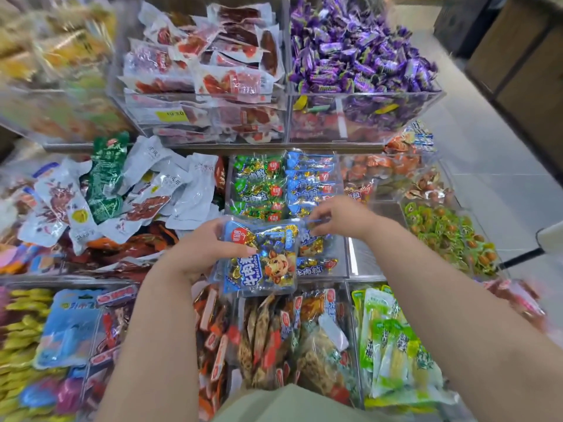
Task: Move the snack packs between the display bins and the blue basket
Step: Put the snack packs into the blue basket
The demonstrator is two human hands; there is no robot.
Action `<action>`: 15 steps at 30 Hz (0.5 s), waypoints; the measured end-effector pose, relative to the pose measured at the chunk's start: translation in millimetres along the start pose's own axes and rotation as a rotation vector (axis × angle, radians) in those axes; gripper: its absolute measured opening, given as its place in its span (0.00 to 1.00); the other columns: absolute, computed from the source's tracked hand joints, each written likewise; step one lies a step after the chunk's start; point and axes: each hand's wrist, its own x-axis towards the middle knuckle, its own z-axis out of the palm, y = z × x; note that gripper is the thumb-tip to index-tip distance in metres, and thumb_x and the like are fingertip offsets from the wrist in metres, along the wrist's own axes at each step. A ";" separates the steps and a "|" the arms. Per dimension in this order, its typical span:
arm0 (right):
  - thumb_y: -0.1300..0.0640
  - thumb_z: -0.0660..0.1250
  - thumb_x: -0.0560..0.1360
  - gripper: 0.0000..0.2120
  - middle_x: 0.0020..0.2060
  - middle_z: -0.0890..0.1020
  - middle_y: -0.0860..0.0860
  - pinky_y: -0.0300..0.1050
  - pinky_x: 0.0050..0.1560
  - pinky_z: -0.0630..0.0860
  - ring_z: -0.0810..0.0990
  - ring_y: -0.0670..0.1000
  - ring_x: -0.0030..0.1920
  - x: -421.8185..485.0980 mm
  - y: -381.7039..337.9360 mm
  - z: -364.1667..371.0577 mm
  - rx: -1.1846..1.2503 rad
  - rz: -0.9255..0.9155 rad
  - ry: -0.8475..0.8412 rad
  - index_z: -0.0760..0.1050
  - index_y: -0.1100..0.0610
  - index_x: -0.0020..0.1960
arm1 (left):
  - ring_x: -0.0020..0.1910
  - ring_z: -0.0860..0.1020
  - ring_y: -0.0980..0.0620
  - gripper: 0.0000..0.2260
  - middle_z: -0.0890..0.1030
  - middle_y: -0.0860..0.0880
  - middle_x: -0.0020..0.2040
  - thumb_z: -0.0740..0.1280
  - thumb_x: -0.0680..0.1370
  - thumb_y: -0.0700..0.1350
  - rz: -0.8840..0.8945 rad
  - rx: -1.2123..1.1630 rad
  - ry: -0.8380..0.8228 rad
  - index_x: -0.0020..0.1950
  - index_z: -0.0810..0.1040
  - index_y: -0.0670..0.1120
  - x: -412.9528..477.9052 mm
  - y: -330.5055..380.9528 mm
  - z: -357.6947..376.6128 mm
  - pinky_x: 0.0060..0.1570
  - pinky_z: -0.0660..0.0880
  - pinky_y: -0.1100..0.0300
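blue beef cubes pack [262, 260] held in both grips over a clear display bin [347, 257]

the left grip [210, 245] curls round the pack's left side, thumb laid across its front; the right grip [335, 217] pinches its far right corner. just beyond both grips, green beef packs [259, 184] and blue beef packs [310, 178] stand in rows in the bin.

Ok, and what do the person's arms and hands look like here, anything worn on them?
No gloves on the left hand or the right hand, and no ring, watch or bracelet shows. The left forearm and right forearm have no sleeve as far as the frame reaches. The only clothing in view is a pale khaki-green garment at the bottom edge.
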 end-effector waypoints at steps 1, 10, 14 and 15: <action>0.51 0.75 0.69 0.12 0.47 0.82 0.47 0.38 0.41 0.70 0.78 0.48 0.48 0.6 5.0 7.8 -0.052 0.004 -0.012 0.81 0.51 0.51 | 0.52 0.83 0.41 0.29 0.83 0.38 0.53 0.80 0.61 0.41 -0.004 -0.019 0.015 0.60 0.75 0.41 2.3 -0.8 1.1 0.54 0.78 0.44; 0.40 0.67 0.72 0.19 0.49 0.81 0.50 0.44 0.43 0.70 0.77 0.53 0.47 -10.2 21.0 36.9 -0.323 0.062 0.101 0.76 0.49 0.58 | 0.52 0.83 0.44 0.35 0.84 0.42 0.52 0.80 0.56 0.49 -0.002 -0.039 -0.001 0.61 0.75 0.42 5.9 -2.8 -1.3 0.53 0.79 0.47; 0.39 0.64 0.74 0.17 0.46 0.82 0.47 0.48 0.52 0.68 0.79 0.53 0.49 -9.0 13.6 46.0 -0.464 0.102 0.101 0.75 0.47 0.58 | 0.53 0.83 0.42 0.36 0.84 0.42 0.53 0.80 0.56 0.50 -0.014 -0.025 0.005 0.62 0.75 0.43 5.1 -4.9 2.2 0.56 0.77 0.43; 0.39 0.64 0.74 0.17 0.45 0.82 0.47 0.48 0.52 0.69 0.79 0.53 0.49 -8.0 12.1 43.4 -0.468 0.111 0.078 0.75 0.47 0.57 | 0.52 0.83 0.43 0.35 0.84 0.42 0.53 0.80 0.56 0.50 -0.014 -0.024 0.010 0.61 0.75 0.43 4.5 -5.9 2.9 0.55 0.78 0.43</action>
